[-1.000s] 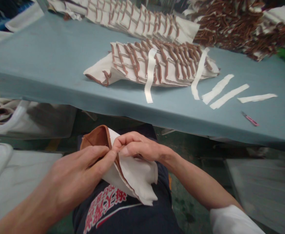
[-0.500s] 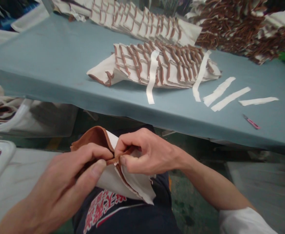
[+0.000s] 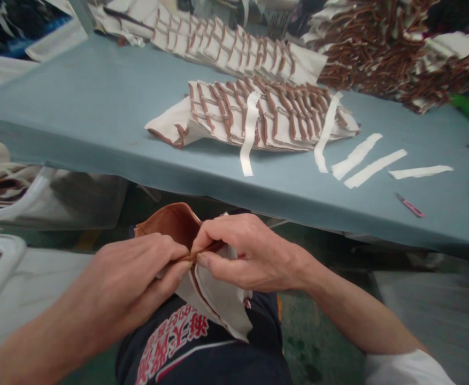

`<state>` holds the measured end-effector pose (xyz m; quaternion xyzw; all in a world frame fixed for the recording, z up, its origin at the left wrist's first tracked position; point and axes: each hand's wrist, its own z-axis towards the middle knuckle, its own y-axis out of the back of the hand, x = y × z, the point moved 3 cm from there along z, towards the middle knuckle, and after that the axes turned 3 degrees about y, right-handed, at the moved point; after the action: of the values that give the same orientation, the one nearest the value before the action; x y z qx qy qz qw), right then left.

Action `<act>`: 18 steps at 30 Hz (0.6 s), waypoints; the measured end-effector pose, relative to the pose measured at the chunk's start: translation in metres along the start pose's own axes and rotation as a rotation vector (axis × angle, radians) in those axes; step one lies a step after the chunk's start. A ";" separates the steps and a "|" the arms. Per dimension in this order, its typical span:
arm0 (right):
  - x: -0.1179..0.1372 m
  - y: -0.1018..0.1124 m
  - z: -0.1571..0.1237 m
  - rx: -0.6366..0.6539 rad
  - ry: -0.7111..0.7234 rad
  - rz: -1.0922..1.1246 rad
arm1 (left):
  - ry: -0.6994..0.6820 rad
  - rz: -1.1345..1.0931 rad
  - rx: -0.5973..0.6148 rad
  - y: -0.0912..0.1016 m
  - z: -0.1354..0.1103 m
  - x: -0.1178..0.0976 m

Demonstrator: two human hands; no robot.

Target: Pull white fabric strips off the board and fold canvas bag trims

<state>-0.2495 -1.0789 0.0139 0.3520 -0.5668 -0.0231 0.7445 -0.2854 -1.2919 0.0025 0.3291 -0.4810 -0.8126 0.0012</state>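
Over my lap I hold a sewn fabric piece (image 3: 224, 294), off-white on one side and brown on the other, with a seam running down from my fingers. My left hand (image 3: 141, 272) pinches its brown edge between thumb and fingertips. Right beside it, my right hand (image 3: 246, 251) pinches the same edge, so the two sets of fingertips nearly touch at the top of the seam. A brown fold of the piece bulges up behind my left hand. The exact spot between the fingertips is hidden.
On the blue-covered table (image 3: 77, 112) lies an overlapping row of similar pieces (image 3: 234, 117), two white strips across it. Loose white strips (image 3: 374, 168) and small pink-handled snips (image 3: 409, 205) lie to the right. Behind are another row (image 3: 234, 48) and a brown heap (image 3: 398, 59). White bins (image 3: 13, 246) stand left.
My left hand has moved right and closed in on the right hand's fingertips at the seam. The brown fold has shifted right and opened wider. The camera view has shifted slightly.
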 end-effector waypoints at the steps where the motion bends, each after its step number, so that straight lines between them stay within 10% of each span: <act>1: 0.001 0.000 0.000 -0.003 0.015 -0.034 | 0.009 -0.015 0.027 0.001 0.002 -0.002; 8: 0.014 0.007 -0.008 -0.034 0.041 -0.288 | 0.053 0.055 -0.019 -0.002 0.017 -0.015; 18: 0.006 0.011 -0.003 0.064 0.042 0.118 | 0.226 -0.456 0.019 -0.020 0.001 -0.010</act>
<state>-0.2484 -1.0717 0.0241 0.3419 -0.5711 0.0464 0.7448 -0.2720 -1.2775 -0.0076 0.5177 -0.3989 -0.7454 -0.1313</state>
